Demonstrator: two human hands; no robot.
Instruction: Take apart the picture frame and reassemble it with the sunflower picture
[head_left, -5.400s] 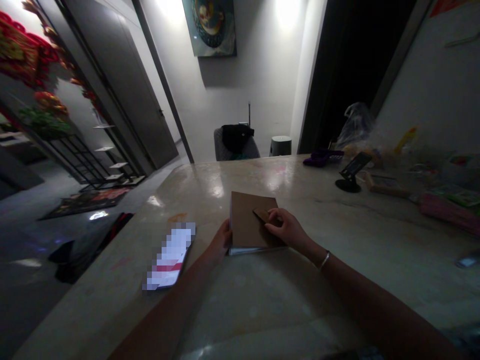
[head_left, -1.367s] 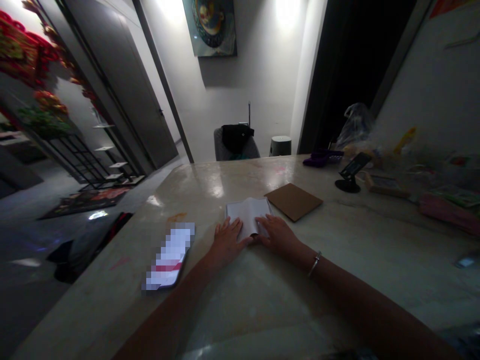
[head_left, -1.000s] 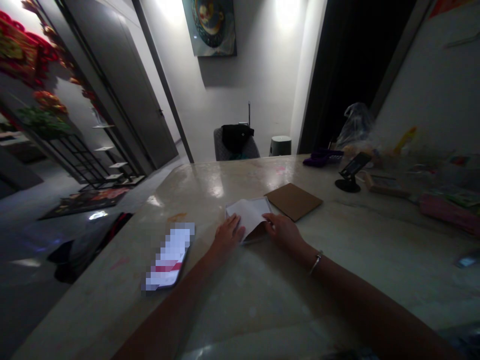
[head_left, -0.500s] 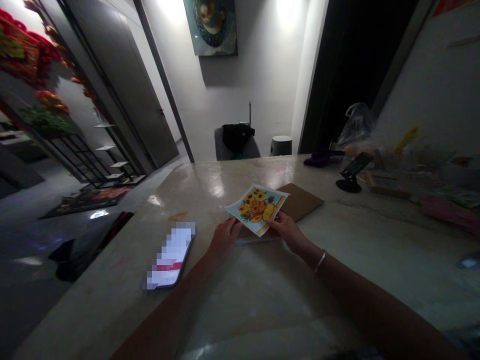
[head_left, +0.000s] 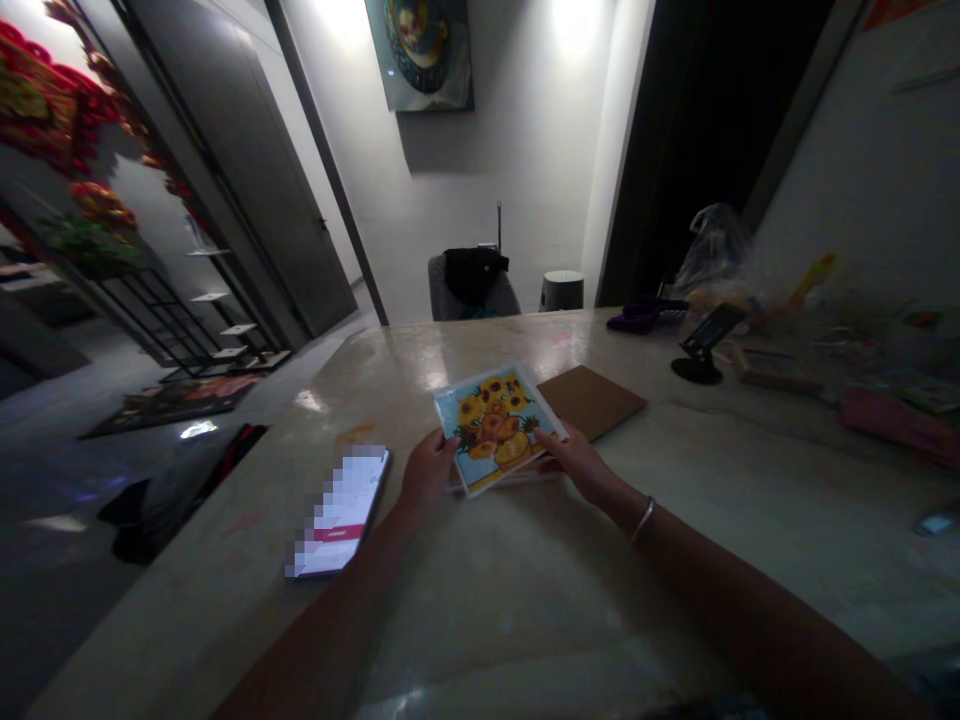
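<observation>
Head view: left hand (head_left: 426, 468) and right hand (head_left: 581, 462) grip the sunflower picture (head_left: 495, 425).
Sunflower picture: uneven squeezing could crease it.

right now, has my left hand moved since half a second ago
Yes: the left hand has shifted to the left, nearer the phone, which has stayed put; it holds the sunflower picture at its left edge.
</observation>
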